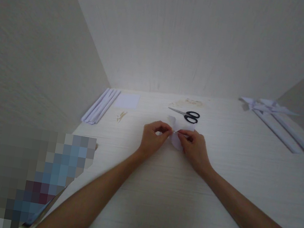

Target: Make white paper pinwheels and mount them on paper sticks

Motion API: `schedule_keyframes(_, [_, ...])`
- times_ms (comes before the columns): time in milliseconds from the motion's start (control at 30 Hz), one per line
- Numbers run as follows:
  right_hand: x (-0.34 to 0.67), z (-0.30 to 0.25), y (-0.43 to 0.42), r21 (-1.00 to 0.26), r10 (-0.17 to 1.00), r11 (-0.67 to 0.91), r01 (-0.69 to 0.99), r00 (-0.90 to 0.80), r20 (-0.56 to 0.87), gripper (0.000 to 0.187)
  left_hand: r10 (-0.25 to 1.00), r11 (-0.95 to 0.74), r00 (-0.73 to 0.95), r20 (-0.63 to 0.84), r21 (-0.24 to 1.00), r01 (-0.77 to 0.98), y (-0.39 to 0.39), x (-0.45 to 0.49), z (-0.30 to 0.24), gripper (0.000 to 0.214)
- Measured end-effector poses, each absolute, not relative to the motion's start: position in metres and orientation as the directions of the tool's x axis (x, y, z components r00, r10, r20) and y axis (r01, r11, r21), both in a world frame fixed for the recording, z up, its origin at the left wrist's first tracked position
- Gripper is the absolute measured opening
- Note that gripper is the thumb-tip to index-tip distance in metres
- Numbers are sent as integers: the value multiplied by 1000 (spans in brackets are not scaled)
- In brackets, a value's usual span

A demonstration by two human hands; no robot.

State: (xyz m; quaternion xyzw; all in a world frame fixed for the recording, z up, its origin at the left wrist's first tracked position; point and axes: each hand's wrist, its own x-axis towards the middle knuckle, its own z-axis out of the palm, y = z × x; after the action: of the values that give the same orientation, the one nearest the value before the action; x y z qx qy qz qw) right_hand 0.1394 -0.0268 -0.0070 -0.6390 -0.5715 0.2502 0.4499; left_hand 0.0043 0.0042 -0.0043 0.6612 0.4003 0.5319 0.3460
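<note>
- Nearest the camera, two bare forearms are seen, the left forearm (90,201) and the right forearm (251,216), stretched forward over a pale table (146,218).
- By the left hand (154,135), a close pinch is made; the thumb and forefinger are brought together on the inner left part of a piece of white paper (177,140).
- By the right hand (194,146), the same paper is gripped from the other side, its thumb and forefinger pressed together and its remaining fingers curled.
- The white paper is held between both hands, near the middle of the table, its lobes spread above and below the fingertips; what is pinched at its centre is too small to be made out.
- Just beyond the paper, scissors (187,115) with black handles are laid, the blades pointed left.
- Behind the scissors, pale thin bits (193,102) are scattered.
- To the left, short yellowish sticks (121,116) are placed, with a flat paper sheet (127,101) behind them and white paper rolls (101,106) beside it.
- At the far right, two long paper tubes (276,131) are laid, with folded paper shapes (269,107) at their far ends.
- At lower left, a patch (54,175) is pixelated; its contents cannot be told.
</note>
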Motion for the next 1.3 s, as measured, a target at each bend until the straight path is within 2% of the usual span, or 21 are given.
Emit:
schedule_keyframes(267, [139, -7, -29, -888, 955, 63, 455, 232, 187, 27, 887, -462, 132, 443, 865, 197, 3, 4, -3, 2])
schedule_keyframes(500, [140, -7, -28, -866, 956, 116, 486, 182, 230, 25, 843, -537, 177, 507, 800, 268, 1, 4, -3, 3])
schedule_keyframes(700, [140, -5, -27, -831, 959, 89, 549, 177, 220, 24, 832, -555, 166, 530, 782, 284, 2, 4, -3, 5])
schedule_keyframes(1100, [139, -5, -29, -916, 960, 71, 394, 221, 169, 25, 854, -520, 147, 499, 806, 283, 2, 4, -2, 3])
schedule_keyframes(1300, [139, -3, -31, -897, 957, 96, 431, 209, 202, 22, 850, -526, 166, 500, 798, 292, 0, 5, -1, 3])
